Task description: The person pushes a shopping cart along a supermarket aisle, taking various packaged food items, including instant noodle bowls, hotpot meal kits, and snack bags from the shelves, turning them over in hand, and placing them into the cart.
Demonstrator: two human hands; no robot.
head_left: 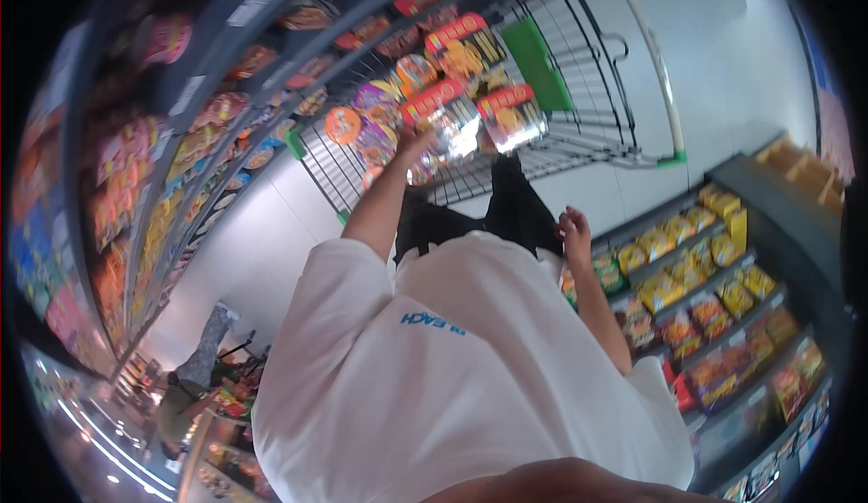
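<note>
My left hand (416, 144) reaches into a wire shopping cart (579, 132), its fingers closed at the near edge of a shiny red-and-black food pack (440, 112). Beside that pack lies a matching food pack (512, 116), and another similar pack (466, 47) sits farther in. Purple-and-orange packages (375, 110) with round orange parts fill the left of the cart; blur hides their kind. My right hand (574, 227) hangs by my right hip, fingers loosely bent and apart, with nothing visible in it.
A tall shelf (172, 96) of colourful packets runs along the left, close to the cart. Tiered racks (696, 277) with yellow and red packets stand at my right. At lower left, a person (185, 399) is near another display. Pale floor tiles (714, 60) extend beyond the cart.
</note>
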